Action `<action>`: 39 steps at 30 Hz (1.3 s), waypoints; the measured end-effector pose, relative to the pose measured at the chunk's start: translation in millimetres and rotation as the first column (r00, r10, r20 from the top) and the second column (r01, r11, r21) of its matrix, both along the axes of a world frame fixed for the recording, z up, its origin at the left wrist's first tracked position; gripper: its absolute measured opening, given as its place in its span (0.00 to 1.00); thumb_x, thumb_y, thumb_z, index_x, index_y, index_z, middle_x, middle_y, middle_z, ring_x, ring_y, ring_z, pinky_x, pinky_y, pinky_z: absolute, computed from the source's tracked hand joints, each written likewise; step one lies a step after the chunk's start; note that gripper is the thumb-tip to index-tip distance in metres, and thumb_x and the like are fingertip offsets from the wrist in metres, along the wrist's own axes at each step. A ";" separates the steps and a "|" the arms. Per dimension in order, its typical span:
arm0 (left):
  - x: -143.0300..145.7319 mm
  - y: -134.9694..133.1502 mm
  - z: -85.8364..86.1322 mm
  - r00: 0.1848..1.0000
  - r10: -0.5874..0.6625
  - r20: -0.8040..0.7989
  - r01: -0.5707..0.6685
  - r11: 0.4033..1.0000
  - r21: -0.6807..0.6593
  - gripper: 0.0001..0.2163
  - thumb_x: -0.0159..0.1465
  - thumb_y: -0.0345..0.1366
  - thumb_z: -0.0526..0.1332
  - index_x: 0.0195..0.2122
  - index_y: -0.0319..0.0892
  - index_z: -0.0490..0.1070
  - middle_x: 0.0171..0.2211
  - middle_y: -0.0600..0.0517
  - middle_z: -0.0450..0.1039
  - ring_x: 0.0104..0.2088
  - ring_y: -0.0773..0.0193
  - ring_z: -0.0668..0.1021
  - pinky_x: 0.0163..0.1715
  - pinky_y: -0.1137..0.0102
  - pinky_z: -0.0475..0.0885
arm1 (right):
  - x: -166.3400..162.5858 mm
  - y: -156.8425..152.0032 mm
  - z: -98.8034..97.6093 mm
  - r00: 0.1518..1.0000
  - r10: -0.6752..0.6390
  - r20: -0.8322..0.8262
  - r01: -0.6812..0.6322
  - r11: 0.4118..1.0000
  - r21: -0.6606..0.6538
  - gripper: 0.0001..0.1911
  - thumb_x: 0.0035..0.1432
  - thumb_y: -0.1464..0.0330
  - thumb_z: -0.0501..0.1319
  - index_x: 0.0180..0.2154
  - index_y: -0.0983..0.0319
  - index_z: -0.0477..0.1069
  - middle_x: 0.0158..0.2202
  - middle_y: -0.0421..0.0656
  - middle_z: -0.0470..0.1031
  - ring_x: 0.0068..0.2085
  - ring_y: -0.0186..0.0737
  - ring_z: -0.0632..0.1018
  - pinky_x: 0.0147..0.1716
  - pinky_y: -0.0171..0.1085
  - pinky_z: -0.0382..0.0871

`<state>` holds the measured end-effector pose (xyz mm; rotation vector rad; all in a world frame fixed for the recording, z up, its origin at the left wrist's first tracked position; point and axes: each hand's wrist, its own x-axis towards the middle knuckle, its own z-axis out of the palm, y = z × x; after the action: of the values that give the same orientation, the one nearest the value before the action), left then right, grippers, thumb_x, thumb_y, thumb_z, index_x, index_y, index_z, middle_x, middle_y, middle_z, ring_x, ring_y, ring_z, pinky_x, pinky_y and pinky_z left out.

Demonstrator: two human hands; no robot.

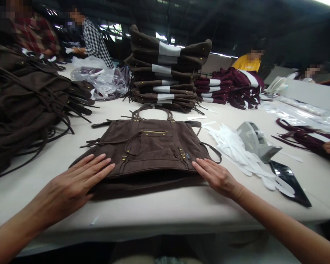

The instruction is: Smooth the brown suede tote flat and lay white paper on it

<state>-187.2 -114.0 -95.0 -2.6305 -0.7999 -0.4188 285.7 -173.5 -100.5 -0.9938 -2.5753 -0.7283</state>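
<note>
A brown suede handbag [151,152] lies flat on the pale worktop [165,209], near the front edge, its 2 handles pointing away and its zip pocket facing up. The left hand [74,183] rests spread and flat, palm down, on the bag's near left corner; the right hand [217,176] lies the same way, fingers together and extended, on the near right corner. Neither hand pinches or grips anything, so the bag sits squarely between them with its lower hem just under the fingertips. Judging from this, the step in hand is pressing and smoothing the bag flat; the next move would likely call for an even grip on both corners so the soft suede does not buckle. On the far side stands a stack of folded brown bags [165,69] with white paper bands, and to the left sprawls a loose heap of brown bags [22,106]. To the right lie white paper slips [236,150], a grey tape dispenser [255,141] and a dark phone [290,181]. Other people work at the far end.
</note>
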 end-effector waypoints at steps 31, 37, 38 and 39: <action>64.5 -3.0 4.3 0.975 -0.131 -0.178 0.105 0.984 -0.147 0.40 0.57 0.44 0.65 0.67 0.58 0.45 0.67 0.55 0.50 0.62 0.51 0.64 0.54 0.63 0.70 | -24.1 -33.4 -10.4 0.964 0.025 -0.263 -0.080 0.976 -0.200 0.26 0.67 0.76 0.49 0.65 0.55 0.57 0.61 0.43 0.66 0.63 0.44 0.65 0.58 0.44 0.68; 48.6 -11.1 -52.4 0.994 -0.109 -0.001 0.109 0.993 0.045 0.25 0.66 0.43 0.53 0.64 0.61 0.53 0.62 0.61 0.62 0.62 0.54 0.66 0.60 0.64 0.64 | -18.5 -45.0 0.5 0.826 -0.141 -0.546 -0.146 0.882 -0.448 0.23 0.65 0.73 0.54 0.60 0.56 0.65 0.58 0.46 0.70 0.61 0.43 0.68 0.60 0.48 0.64; 47.1 -11.6 -55.6 0.995 -0.097 0.013 0.097 0.995 0.029 0.26 0.65 0.43 0.53 0.65 0.61 0.52 0.61 0.60 0.63 0.62 0.53 0.65 0.60 0.62 0.64 | -17.1 -47.8 6.5 0.785 -0.222 -0.578 -0.130 0.853 -0.505 0.23 0.64 0.70 0.56 0.60 0.56 0.65 0.58 0.47 0.70 0.60 0.44 0.68 0.60 0.49 0.64; 46.4 -11.6 -57.5 0.995 -0.094 0.032 0.093 0.995 0.019 0.26 0.65 0.42 0.53 0.65 0.61 0.51 0.61 0.59 0.64 0.62 0.52 0.65 0.61 0.61 0.63 | -15.1 -49.4 12.6 0.730 -0.313 -0.607 -0.095 0.834 -0.544 0.23 0.64 0.66 0.58 0.60 0.57 0.65 0.59 0.48 0.69 0.60 0.46 0.69 0.59 0.49 0.64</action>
<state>-140.8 -125.6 -152.5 -2.6591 -0.6815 -0.4924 270.6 -222.9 -88.0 -1.2825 -2.0575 0.3742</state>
